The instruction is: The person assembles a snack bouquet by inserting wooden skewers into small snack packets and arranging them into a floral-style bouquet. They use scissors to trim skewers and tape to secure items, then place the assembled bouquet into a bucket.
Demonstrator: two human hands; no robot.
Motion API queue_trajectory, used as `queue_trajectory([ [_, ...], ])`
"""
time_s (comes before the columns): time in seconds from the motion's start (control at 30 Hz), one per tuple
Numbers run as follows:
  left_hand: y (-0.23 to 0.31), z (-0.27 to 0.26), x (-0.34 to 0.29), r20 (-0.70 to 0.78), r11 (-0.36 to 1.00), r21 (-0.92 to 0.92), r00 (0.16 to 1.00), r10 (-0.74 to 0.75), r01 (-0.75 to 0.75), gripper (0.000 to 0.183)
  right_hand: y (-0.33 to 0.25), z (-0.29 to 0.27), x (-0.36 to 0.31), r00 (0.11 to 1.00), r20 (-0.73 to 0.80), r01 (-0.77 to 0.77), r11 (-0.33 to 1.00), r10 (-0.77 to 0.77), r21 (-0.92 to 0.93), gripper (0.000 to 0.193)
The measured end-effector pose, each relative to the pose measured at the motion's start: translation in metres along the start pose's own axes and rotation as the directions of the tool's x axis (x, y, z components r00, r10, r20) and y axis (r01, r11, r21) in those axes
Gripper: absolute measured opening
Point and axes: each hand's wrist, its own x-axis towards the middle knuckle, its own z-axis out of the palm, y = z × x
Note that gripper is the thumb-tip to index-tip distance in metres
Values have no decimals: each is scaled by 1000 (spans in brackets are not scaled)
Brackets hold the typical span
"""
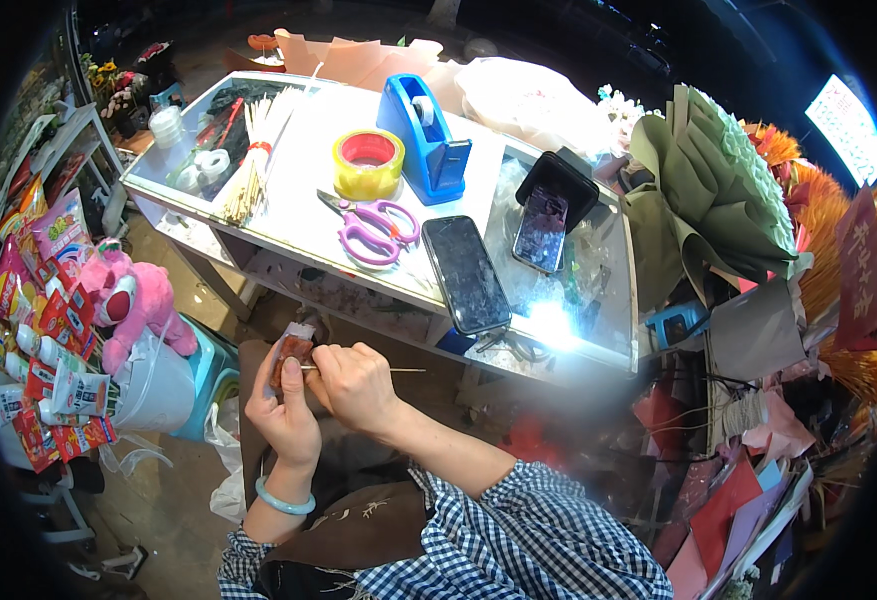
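Below the table's near edge, my left hand (288, 422) is closed around a small packet (294, 348), reddish-brown with a pale end. A jade-coloured bangle (285, 503) circles that wrist. My right hand (356, 388), closed in a pinch, grips a thin wooden stick (408, 370). The stick's left end meets the packet beside my left thumb; whether it goes in or only touches, I cannot tell. On the table above lie purple-handled scissors (376, 236), a roll of clear yellowish tape (368, 165), a blue tape dispenser (426, 140) and a dark phone (466, 275).
A bundle of wooden sticks (256, 150) rests on the glass-topped table (308, 262). A second phone (541, 230) lies at its right. Snack packets (66, 318) and a pink plush toy (138, 300) stand at left; a green-wrapped bouquet (703, 180) and coloured papers (726, 510) at right.
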Motion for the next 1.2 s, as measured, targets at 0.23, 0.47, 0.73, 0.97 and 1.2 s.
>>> queue_trajectory([
  [0.23, -1, -3, -1, 3, 996, 78, 999, 53, -53, 29, -1, -7, 3, 938, 280, -317, 833, 204, 454, 13],
  [0.47, -5, -8, -1, -36, 997, 15, 996, 76, -76, 31, 4, -16, 10, 745, 649, -650, -52, 154, 758, 11],
  [0.73, -4, -10, 0, -54, 999, 11, 998, 39, -38, 29, -5, -17, 6, 939, 199, -338, 644, 280, 686, 12],
  [0.97, -7, -9, 2, -64, 976, -211, 995, -74, 59, 28, -9, -14, 4, 989, -145, 60, 934, -9, 353, 20],
  [1.2, 2, 0, 4, -114, 851, -501, 963, -243, 156, 21, -11, -8, 4, 931, -245, 295, 953, -271, 66, 32],
])
